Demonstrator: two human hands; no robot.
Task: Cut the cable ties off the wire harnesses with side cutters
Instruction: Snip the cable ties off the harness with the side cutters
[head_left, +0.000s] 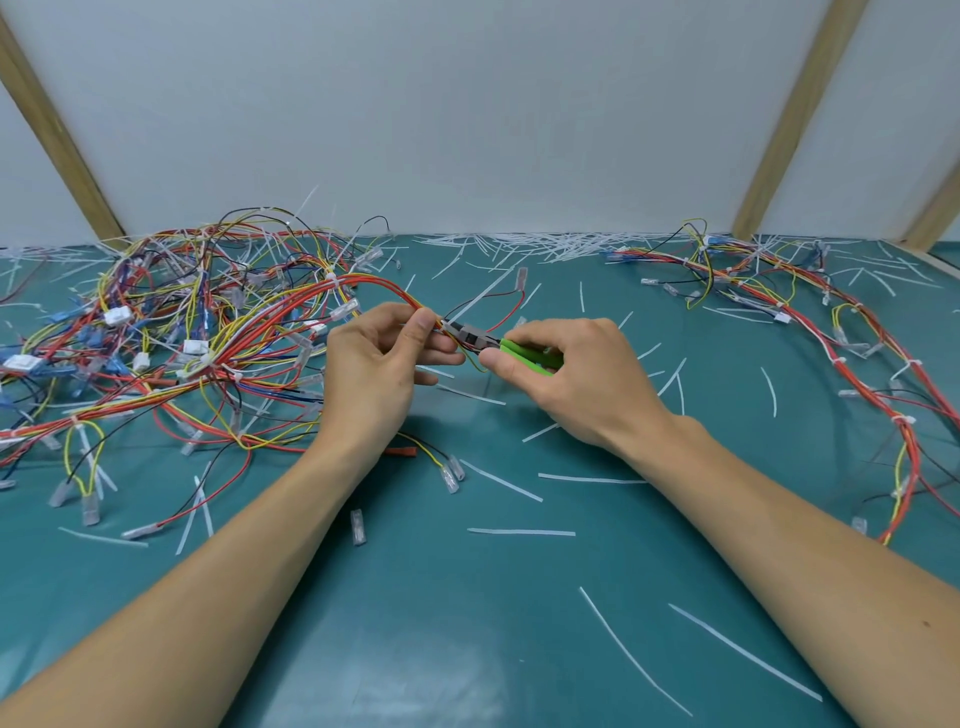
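at the centre of the frame the left hand (382, 364) pinches a red and yellow wire bundle (332, 296) between thumb and fingertips. just to its right, the right hand (576, 374) grips the green handles of the side cutters (485, 340), whose metal tip sits against the wires beside the left fingertips. the bundle runs back into a tangled harness pile (171, 332) at the left of the frame. another harness (852, 338) lies along the right side. cut white ties (522, 531) litter the teal mat (467, 623).
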